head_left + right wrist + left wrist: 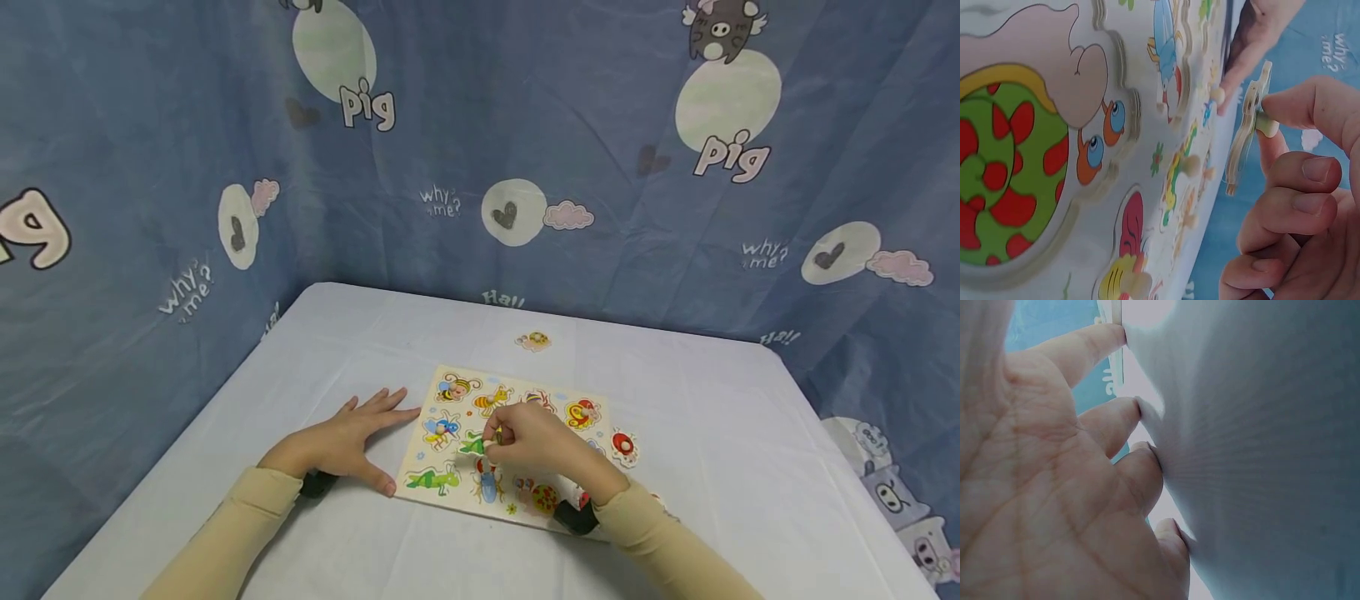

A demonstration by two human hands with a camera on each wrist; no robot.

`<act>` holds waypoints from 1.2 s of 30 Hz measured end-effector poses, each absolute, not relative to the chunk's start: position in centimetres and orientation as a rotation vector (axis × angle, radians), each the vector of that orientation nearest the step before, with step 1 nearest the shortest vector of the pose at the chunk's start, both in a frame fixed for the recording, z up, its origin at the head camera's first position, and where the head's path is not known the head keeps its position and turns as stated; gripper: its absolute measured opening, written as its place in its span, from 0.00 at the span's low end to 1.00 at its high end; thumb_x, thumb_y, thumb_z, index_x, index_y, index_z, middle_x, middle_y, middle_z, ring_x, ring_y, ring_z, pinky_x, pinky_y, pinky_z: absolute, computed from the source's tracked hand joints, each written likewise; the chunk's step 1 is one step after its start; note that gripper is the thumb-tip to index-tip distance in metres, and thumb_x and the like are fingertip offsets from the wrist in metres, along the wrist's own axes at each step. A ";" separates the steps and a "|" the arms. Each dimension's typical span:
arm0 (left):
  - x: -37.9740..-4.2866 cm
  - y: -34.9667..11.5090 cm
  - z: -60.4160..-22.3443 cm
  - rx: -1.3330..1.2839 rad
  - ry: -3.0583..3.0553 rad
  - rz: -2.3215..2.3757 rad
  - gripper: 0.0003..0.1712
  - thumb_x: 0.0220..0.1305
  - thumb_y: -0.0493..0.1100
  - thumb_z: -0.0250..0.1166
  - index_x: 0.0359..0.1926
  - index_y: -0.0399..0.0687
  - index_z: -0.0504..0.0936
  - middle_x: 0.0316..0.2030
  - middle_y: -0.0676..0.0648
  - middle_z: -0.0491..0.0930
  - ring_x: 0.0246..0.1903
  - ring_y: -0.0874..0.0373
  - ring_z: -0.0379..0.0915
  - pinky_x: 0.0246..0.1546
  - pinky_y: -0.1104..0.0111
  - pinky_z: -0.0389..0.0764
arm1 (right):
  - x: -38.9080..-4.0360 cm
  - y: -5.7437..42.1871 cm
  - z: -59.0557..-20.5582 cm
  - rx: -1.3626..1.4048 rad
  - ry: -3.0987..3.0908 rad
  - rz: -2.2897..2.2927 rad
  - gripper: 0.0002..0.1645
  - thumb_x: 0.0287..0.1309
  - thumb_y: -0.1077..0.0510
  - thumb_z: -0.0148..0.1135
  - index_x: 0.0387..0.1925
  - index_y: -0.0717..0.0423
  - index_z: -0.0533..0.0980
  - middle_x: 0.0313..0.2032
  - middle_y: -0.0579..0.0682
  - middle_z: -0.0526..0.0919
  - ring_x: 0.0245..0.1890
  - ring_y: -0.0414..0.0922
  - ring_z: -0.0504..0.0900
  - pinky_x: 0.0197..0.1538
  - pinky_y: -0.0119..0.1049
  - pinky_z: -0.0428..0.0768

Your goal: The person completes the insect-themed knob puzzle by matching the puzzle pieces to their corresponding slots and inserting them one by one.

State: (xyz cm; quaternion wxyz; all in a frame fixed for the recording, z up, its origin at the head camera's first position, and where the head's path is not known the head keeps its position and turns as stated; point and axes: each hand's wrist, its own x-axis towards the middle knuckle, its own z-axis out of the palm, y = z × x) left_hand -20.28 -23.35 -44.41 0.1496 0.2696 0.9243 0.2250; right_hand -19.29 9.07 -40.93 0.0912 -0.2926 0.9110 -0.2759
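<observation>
A wooden peg puzzle board (420,454) with insect pictures lies on the table. Above its middle, my right hand (543,442) pinches a thin puzzle piece (1244,131) by its small wooden knob (1266,125), between thumb and forefinger. The piece shows edge-on in the right wrist view, raised off the board; from the head it looks green, partly covered by the fingers. My left hand (345,442) rests on the table with fingers spread, its thumb and forefinger at the board's left edge. In the left wrist view the left palm (1041,481) fills much of the picture.
A snail piece (534,341) lies behind the board, and a ladybug piece (624,447) beside its right edge. Knobbed pieces such as a bee (455,388) sit in the board. A snail picture (1016,162) shows inside a cut-out. Patterned blue curtains (450,125) surround the white table (360,333).
</observation>
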 end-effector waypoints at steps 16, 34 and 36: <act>-20.2 -23.4 -44.4 0.778 2.646 0.660 0.68 0.33 0.73 0.79 0.77 0.64 0.60 0.81 0.43 0.43 0.79 0.36 0.33 0.71 0.29 0.35 | -19.1 7.7 -41.1 -0.909 2.644 -0.836 0.03 0.56 0.57 0.66 0.33 0.44 0.79 0.14 0.37 0.68 0.15 0.32 0.61 0.25 0.26 0.63; -20.1 -23.3 -44.1 0.781 2.644 0.655 0.68 0.34 0.72 0.79 0.77 0.63 0.60 0.81 0.43 0.43 0.79 0.36 0.32 0.71 0.29 0.35 | -19.0 5.7 -41.8 -0.879 2.593 -0.808 0.04 0.54 0.54 0.68 0.31 0.41 0.79 0.14 0.36 0.69 0.15 0.32 0.63 0.21 0.26 0.61; -20.1 -23.3 -44.1 0.780 2.640 0.661 0.68 0.34 0.72 0.79 0.77 0.63 0.60 0.81 0.43 0.43 0.79 0.37 0.32 0.71 0.30 0.35 | -18.9 5.3 -41.9 -0.884 2.596 -0.790 0.04 0.54 0.54 0.68 0.31 0.40 0.79 0.14 0.35 0.70 0.15 0.32 0.64 0.21 0.26 0.61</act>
